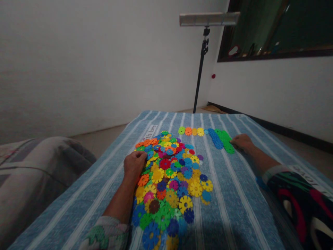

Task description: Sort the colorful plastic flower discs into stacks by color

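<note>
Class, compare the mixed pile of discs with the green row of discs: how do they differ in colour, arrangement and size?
The pile mixes many colours; the green row is all green. The pile's discs lie heaped and scattered, while the green row's form a neat, slanting line. The pile covers far more cloth than the green row. Both lie on the same striped cloth.

This looks like a room in a home. Plain white walls (104,62) run down to a dark skirting board (273,125), with a dark-framed window (281,27) at the right. A blue-and-white striped tablecloth (234,189) printed with "love", a rumpled greyish cover (47,173) and bright plastic flower-shaped discs (165,164) look domestic; the black stand (199,69) bearing a long panel (208,19) looks less so.
</note>
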Motion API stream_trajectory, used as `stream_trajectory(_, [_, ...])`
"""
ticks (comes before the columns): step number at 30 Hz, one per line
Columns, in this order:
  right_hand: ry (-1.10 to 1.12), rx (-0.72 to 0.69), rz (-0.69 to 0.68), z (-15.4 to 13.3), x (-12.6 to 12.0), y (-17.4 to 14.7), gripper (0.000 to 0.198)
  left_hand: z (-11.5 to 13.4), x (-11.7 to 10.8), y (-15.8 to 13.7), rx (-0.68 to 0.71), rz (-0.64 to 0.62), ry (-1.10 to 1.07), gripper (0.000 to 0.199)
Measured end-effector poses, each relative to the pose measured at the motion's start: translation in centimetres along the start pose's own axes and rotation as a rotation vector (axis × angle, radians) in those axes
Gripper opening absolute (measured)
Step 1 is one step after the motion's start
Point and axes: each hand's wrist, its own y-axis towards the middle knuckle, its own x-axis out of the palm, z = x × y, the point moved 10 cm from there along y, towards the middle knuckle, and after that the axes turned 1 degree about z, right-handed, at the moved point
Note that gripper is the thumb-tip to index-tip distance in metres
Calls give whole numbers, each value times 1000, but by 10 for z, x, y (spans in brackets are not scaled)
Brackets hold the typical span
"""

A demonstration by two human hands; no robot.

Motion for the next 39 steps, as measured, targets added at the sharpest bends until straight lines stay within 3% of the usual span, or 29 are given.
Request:
stream_trajectory(10, [-25,1,103,-2,-13,-7,22,-2,2,1,5,-3,-14,34])
stream_trajectory(15, [-94,-120,172,-39,-26,-24,15,-3,2,0,-14,-2,-34,34])
stream_trajectory(18, [-18,-266,39,-82,-6,-55,16,3,0,-2,14,2,-27,34])
stream_trajectory(21, [60,-412,-216,-123,36,-98,14,7,-1,-4,21,-3,-25,34])
stream_trajectory(25, [30,-494,-367,-150,81,-144,9,9,-1,-6,4,-27,-36,32])
stream_trajectory(30, [-34,-532,-314,-155,103,-163,24,12,-2,-7,10,-27,-33,28])
stream_trajectory(33, [64,-420,-284,-143,105,-159,23,13,-2,-7,10,-34,-27,27])
stream_trajectory(39, [219,-251,-355,-123,108,-159,17,14,-3,-6,27,-19,-19,27])
